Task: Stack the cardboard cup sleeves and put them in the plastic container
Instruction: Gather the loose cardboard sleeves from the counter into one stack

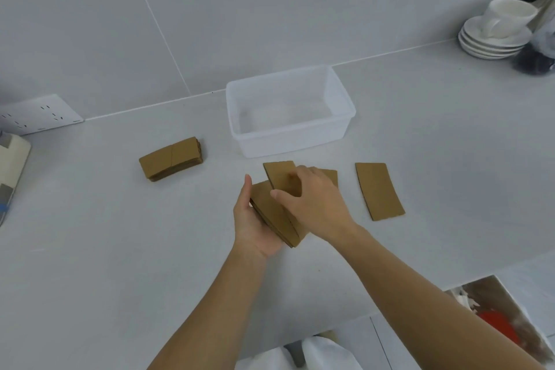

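My left hand (250, 225) cradles a small stack of brown cardboard cup sleeves (274, 216) just above the counter. My right hand (312, 204) pinches a single sleeve (280, 177) and holds it over the top of that stack. Another sleeve (330, 176) peeks out from behind my right hand, mostly hidden. One flat sleeve (379, 191) lies alone to the right. A finished pile of sleeves (171, 158) rests on the counter to the left. The translucent plastic container (342, 99) stands behind my hands with nothing visible inside.
White saucers with a cup (495, 36) and dark jars sit at the back right corner. A wall socket plate (39, 114) is at the left, with a box edge (12, 159) below it. The counter's front edge runs at lower right, above a bin (504, 318).
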`<state>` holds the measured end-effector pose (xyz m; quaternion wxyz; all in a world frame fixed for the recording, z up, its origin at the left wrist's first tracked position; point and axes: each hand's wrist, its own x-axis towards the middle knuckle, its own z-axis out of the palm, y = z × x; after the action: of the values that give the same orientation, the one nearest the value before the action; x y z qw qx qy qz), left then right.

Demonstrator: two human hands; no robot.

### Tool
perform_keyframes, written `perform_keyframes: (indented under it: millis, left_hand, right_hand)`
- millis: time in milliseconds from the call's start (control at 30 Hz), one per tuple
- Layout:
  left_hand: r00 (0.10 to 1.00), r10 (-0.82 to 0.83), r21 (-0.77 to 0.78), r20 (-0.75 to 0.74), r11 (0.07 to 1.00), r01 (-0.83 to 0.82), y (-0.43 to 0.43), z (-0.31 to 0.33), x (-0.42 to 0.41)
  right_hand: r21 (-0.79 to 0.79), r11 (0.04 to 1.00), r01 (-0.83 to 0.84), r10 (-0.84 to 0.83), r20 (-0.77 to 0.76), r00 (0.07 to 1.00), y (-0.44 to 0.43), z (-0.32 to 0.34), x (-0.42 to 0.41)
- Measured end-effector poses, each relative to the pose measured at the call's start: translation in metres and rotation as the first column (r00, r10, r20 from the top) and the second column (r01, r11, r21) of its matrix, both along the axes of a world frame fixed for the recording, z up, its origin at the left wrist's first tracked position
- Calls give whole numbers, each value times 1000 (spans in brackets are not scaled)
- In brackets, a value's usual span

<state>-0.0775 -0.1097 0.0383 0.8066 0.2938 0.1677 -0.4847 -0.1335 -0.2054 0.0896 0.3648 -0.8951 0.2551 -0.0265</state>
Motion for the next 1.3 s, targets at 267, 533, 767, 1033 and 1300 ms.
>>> perform_keyframes:
  millis: [267, 533, 767, 1033, 1300]
  left_hand:
    - [999, 15, 42, 43, 999, -17, -7, 0, -3]
    - [999, -42, 98, 17, 994, 40, -7, -7, -3]
    - [997, -2, 69, -73, 998, 8, -3, -3, 1]
    - [994, 101, 97, -46, 991, -96, 9, -9, 13]
    - [991, 123, 102, -56, 988, -117, 10, -10, 18]
  right_hand:
    - [-155, 982, -106, 106, -9, 994, 18, -28, -2]
    - [-10, 991, -136, 135, -31, 990, -4, -28, -4]
    - [-228, 967, 112, -121, -26, 992, -33, -33, 6]
    - [-311, 948, 64, -178, -354, 918, -28, -73, -8]
    - [-385, 921, -56, -65, -293, 954, -23, -69, -7]
